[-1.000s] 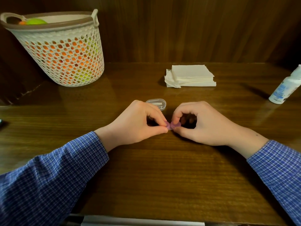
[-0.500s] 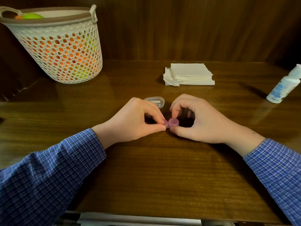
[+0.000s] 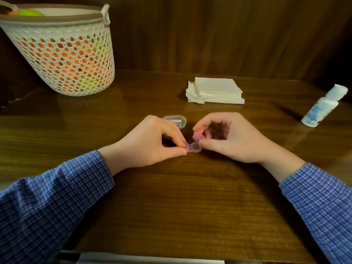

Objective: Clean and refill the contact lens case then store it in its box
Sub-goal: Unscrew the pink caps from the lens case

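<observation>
Head view, left hand [image 3: 146, 141] grip pinching capped end of pink lens case [image 3: 192, 148] on desk [image 3: 181, 197], right hand [image 3: 232, 138] grip pinching a lifted pink cap [image 3: 198, 137] above the uncovered well, clear box [image 3: 176, 120] just beyond, tissues [image 3: 215, 91] far, bottle [image 3: 322, 107] right, basket [image 3: 62, 54] far left.

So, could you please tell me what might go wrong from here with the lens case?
The loose pink cap, pinched in the right hand, could slip and roll off the table. The left hand only pinches one end of the lens case, so its open well may tip or pick up dirt.
</observation>
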Demonstrator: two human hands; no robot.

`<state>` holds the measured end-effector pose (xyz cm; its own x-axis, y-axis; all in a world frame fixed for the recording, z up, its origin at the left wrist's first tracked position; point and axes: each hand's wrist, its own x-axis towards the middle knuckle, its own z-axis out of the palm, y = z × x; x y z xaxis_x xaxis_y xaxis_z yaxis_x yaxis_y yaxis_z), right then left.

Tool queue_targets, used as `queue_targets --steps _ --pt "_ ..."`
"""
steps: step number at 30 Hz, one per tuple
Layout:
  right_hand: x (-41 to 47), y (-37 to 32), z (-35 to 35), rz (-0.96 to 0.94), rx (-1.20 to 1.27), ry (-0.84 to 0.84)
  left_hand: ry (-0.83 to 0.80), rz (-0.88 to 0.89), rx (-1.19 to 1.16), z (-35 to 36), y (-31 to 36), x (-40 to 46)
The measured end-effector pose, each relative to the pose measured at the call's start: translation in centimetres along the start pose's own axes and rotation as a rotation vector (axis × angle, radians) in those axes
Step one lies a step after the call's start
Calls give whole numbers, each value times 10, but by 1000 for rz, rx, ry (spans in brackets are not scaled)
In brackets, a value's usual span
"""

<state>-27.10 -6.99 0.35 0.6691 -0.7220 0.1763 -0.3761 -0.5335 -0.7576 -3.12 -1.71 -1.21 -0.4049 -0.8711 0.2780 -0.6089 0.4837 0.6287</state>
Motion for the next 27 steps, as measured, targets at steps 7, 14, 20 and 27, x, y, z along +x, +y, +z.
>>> queue_targets --steps 7,14,20,27 --pt "4 10 -1 139 149 112 4 -4 -14 1 0 0" --pt "9 19 4 129 -175 255 12 -6 -21 1 1 0" --pt "13 20 4 180 -244 222 1 -28 -26 1 0 0" --pt "15 20 7 180 -254 226 -2 -39 -29 2 -1 -1"
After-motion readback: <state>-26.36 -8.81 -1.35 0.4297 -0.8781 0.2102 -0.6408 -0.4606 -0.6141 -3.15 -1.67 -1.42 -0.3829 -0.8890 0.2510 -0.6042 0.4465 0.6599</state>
